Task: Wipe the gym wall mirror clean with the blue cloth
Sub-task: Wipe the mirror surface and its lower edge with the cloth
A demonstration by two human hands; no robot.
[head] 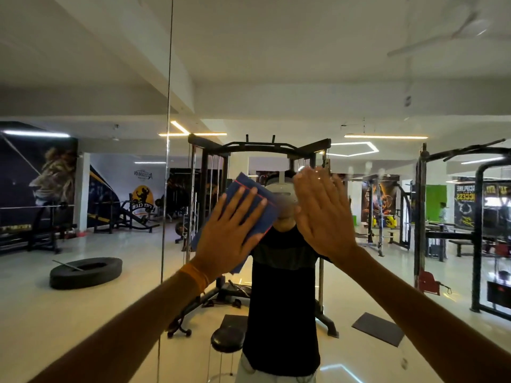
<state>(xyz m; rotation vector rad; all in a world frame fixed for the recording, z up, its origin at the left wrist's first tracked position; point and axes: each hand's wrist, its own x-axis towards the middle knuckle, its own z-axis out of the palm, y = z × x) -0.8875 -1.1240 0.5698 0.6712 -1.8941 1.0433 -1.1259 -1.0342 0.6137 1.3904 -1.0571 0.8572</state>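
The wall mirror [359, 92] fills the whole view and reflects the gym and me. A blue cloth [249, 189] with a red stitched edge lies flat on the glass at mid height. My left hand [229, 230] presses on the cloth with straight, spread fingers; an orange band circles the wrist. My right hand [323, 211] lies flat against the bare glass just right of the cloth, fingers straight and together. Part of the cloth is hidden under my left hand.
A vertical seam [167, 134] between mirror panels runs left of my left hand. The reflection shows a cable rack [260, 150], a black tyre [85, 272] on the floor, a round stool [226, 338] and weight machines at right.
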